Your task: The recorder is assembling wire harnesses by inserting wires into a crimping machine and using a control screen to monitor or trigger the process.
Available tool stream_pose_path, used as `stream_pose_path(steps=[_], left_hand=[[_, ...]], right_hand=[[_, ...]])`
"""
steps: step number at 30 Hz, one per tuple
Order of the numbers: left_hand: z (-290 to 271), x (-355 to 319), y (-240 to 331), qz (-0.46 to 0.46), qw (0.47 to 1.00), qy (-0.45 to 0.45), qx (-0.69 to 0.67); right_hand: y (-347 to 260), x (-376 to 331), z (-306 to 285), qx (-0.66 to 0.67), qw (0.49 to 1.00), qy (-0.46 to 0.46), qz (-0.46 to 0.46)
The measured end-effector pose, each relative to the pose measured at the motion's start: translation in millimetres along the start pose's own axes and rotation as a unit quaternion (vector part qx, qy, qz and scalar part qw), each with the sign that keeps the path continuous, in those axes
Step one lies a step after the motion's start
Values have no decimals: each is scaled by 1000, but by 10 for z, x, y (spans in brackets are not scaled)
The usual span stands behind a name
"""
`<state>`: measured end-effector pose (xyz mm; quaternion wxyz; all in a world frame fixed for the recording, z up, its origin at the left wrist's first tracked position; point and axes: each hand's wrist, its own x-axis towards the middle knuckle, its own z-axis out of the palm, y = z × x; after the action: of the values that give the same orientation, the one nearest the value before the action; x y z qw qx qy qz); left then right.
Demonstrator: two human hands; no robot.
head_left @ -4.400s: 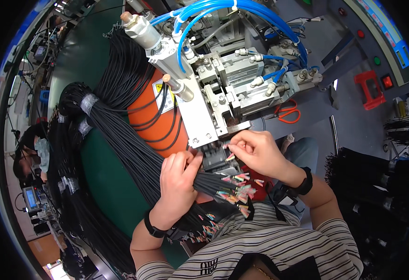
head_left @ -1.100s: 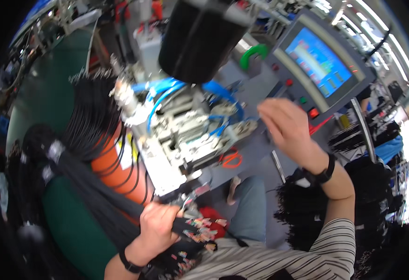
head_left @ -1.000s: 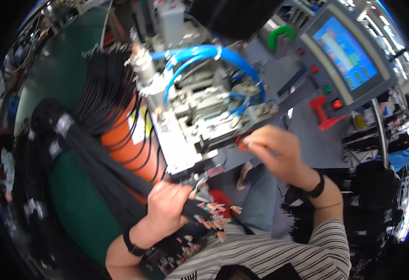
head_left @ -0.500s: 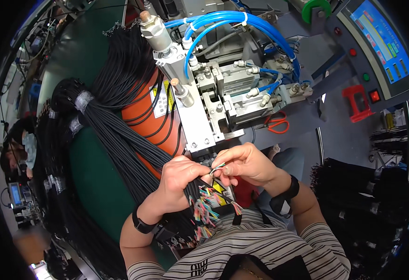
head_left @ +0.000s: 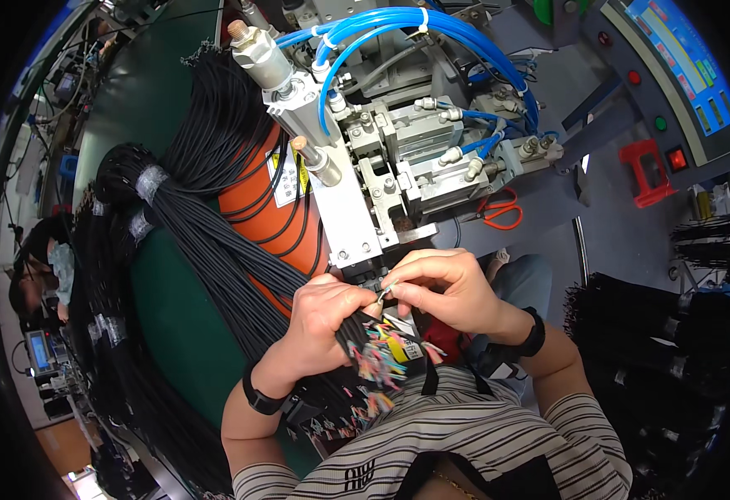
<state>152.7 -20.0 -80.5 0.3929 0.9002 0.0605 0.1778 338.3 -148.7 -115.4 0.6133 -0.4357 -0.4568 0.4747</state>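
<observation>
Cable bundle, black w/ coloured wire ends, runs from the green tabletop into the left hand, whose fingers are wrapped tight round it just below the machine's white plate. Right hand sits touching the left, its fingers pinched on one thin wire end betw. both thumbs. Orange drum lies behind the fingers, blue air hoses well above.

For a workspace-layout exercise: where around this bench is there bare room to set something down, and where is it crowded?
Bare grey bench shows between the orange scissors and the red block. A green strip lies between cable bundles. It is crowded where the left hand and right hand meet below the machine.
</observation>
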Motion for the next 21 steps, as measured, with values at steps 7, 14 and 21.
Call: stream_pose_path(steps=[7, 14, 21], left_hand=[[91, 10, 61, 10, 995, 37, 93], [84, 19, 51, 12, 995, 18, 93], [130, 29, 95, 12, 993, 38, 113]], right_hand=[[-18, -4, -49, 55, 997, -6, 61], [47, -29, -67, 64, 996, -8, 61], [59, -48, -82, -65, 997, -10, 40]])
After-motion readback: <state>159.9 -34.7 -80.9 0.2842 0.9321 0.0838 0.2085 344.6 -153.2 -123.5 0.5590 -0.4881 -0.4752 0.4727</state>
